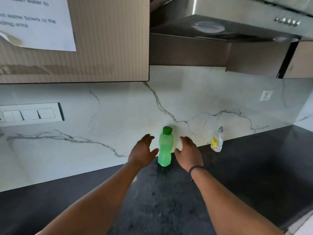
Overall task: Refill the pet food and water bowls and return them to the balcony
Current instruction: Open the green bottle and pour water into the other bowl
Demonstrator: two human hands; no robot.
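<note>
A green plastic bottle (164,147) with a darker green cap stands upright on the dark stone counter (245,175), close to the marble backsplash. My left hand (143,152) is just left of the bottle, fingers spread, thumb near its side. My right hand (188,152) is just right of it, also spread, with a dark band on the wrist. Neither hand grips the bottle. No pet bowls are in view.
A small clear dish-soap bottle (217,140) stands by the backsplash to the right. A wall cupboard (108,48) with a taped paper sheet (37,22) hangs overhead at left, a steel range hood (228,19) at right. A switch panel (32,113) is on the left wall.
</note>
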